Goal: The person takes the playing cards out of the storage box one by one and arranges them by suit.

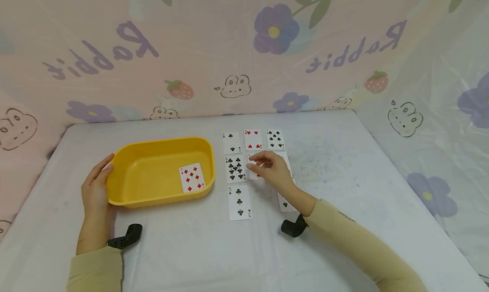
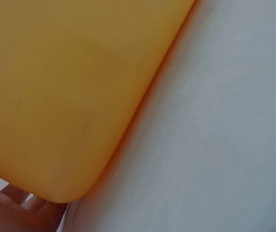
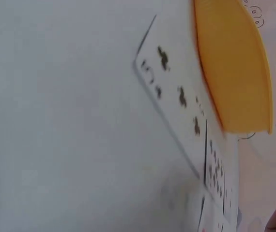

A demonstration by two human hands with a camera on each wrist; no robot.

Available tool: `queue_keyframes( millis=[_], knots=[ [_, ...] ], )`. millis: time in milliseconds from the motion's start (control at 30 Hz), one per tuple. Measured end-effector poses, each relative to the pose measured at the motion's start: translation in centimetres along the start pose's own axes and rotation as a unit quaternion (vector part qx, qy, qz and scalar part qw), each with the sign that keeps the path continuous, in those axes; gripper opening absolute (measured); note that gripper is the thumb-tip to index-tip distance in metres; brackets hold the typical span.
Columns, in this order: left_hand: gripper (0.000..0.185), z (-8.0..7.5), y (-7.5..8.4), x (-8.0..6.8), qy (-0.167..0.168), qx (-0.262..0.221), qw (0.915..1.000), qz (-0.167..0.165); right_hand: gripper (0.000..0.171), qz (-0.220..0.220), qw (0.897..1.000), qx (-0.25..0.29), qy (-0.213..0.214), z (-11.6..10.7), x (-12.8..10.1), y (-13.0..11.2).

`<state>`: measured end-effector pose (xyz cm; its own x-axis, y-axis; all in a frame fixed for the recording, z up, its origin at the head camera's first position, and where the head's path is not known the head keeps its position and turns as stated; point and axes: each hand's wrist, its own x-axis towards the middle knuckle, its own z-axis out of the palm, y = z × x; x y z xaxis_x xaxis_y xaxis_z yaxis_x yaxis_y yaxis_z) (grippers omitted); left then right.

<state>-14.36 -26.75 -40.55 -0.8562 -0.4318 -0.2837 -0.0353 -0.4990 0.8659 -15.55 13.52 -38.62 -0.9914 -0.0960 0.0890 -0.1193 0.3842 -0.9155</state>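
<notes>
My left hand (image 1: 95, 186) rests against the left end of a yellow plastic tray (image 1: 156, 145), its fingers along the outer wall. In the left wrist view, the tray wall (image 2: 80, 96) covers much of the frame, and a few fingers show at its lower edge. Inside the tray, a seven of diamonds (image 1: 192, 178) lies face up at the right. Above the rows of playing cards hovers my right hand (image 1: 273, 169), thumb and fingertips apart with nothing between them. Under it, a red card (image 1: 255, 174) is partly covered.
Face-up cards lie right of the tray: two of clubs (image 1: 232, 143), four of hearts (image 1: 254, 140), seven of spades (image 1: 275, 139), nine of clubs (image 1: 235, 169) and three of clubs (image 1: 240, 203). A spade card (image 1: 285, 203) is partly hidden by the right forearm. Patterned curtains (image 1: 214, 50) surround the white-covered table.
</notes>
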Motion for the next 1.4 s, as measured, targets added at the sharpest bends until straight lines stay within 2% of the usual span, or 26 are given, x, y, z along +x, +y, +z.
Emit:
queue_keyframes(
  millis=[133,367,667,1033,1167,1300,1400],
  knots=[
    [0.035,0.0,0.0,0.1,0.005,0.004,1.0,0.0,0.023,-0.012,1.0,0.02,-0.009,1.5,0.6,-0.6],
    [0.032,0.2,0.0,0.1,0.018,0.021,0.9996,0.003,0.024,0.001,0.998,0.051,-0.021,4.2,1.6,-1.2],
    [0.032,0.0,-0.1,0.1,0.011,0.02,0.9997,0.008,0.023,0.001,0.995,0.09,-0.036,7.7,2.2,-2.9],
    [0.032,-0.1,-0.1,0.2,0.009,0.005,0.9999,0.009,0.025,-0.004,0.99,0.123,-0.073,10.8,3.1,-5.6],
    [0.032,-0.2,-0.1,0.2,0.009,0.002,0.9999,0.009,0.027,0.009,0.991,0.099,-0.089,11.9,3.7,-6.5],
    [0.033,-0.1,-0.1,0.2,0.01,0.0,0.9999,0.009,0.03,0.032,0.992,0.037,-0.115,12.9,4.4,-7.1],
    [0.033,0.1,-0.2,0.2,0.009,-0.004,0.9999,0.008,0.033,0.055,0.989,-0.005,-0.135,13.6,4.9,-7.1]
  ],
)
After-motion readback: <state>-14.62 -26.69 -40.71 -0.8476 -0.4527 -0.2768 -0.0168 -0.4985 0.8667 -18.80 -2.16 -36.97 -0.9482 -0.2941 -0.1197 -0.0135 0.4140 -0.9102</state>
